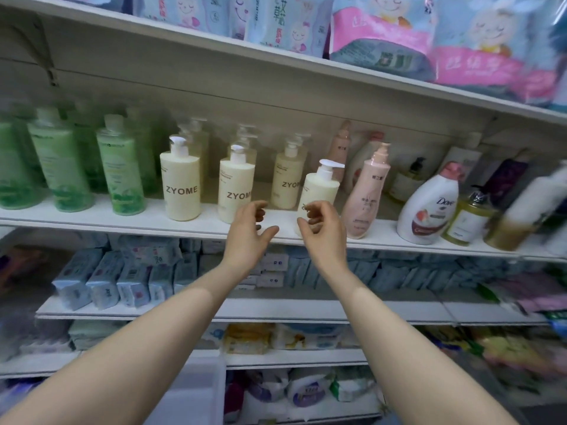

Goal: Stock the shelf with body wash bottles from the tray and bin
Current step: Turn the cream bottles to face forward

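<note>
Cream ZYOME pump bottles stand in rows on the white shelf (107,217). One cream bottle (319,191) stands at the shelf's front edge, slightly tilted, just behind my right hand (322,233). That hand has loosely curled fingers and holds nothing; whether it touches the bottle I cannot tell. My left hand (250,233) hovers at the shelf edge in front of another ZYOME bottle (234,188), fingers relaxed and empty. A third ZYOME bottle (181,185) stands further left.
Green bottles (119,170) fill the shelf's left part. A pink bottle (363,197), a Dove bottle (428,207) and yellow bottles (468,217) stand to the right. Packets crowd the shelves above and below. A white bin (196,391) sits low between my forearms.
</note>
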The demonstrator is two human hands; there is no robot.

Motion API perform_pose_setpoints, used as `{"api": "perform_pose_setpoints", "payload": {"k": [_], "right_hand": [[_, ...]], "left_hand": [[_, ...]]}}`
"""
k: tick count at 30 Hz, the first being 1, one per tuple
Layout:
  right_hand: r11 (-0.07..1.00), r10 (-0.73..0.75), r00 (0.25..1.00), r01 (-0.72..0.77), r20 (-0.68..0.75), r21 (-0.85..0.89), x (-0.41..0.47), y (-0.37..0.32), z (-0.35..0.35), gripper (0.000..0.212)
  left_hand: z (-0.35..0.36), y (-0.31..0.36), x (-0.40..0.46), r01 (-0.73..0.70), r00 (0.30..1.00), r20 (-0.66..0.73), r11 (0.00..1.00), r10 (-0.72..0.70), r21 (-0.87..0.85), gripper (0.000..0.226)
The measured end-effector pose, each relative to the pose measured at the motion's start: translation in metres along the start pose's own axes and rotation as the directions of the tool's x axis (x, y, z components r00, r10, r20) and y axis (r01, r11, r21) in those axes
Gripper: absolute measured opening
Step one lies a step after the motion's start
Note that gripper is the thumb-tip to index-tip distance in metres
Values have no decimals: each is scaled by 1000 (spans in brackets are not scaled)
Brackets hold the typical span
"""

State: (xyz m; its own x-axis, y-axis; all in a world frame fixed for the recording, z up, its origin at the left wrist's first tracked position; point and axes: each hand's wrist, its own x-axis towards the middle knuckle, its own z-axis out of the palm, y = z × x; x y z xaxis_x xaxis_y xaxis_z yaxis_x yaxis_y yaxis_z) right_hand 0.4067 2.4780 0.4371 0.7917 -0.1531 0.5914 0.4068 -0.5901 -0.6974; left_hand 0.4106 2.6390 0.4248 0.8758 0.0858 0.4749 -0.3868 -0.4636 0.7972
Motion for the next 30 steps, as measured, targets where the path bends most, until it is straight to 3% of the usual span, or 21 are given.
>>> {"api": "perform_pose_setpoints", "payload": {"k": [4,9,12,17,30], "right_hand": [[999,21,997,-24,-77,-37,10,16,-22,37],[989,139,981,-129,137,-79,23,44,-34,65],[991,137,950,-130,282,-42,28,54,-31,64],[990,130,910,-144,394,4,37,60,-22,67],[992,83,850,-118,520,33,59,51,15,72]], "left_hand": [[25,17,10,-15,996,89,1000,13,18,64],[54,24,22,28,988,148,998,-36,58,76],[61,22,24,67,983,167,997,-73,44,75],[60,15,25,97,979,178,995,-100,28,71],[37,-5,40,170,980,101,985,-170,1,68]]}}
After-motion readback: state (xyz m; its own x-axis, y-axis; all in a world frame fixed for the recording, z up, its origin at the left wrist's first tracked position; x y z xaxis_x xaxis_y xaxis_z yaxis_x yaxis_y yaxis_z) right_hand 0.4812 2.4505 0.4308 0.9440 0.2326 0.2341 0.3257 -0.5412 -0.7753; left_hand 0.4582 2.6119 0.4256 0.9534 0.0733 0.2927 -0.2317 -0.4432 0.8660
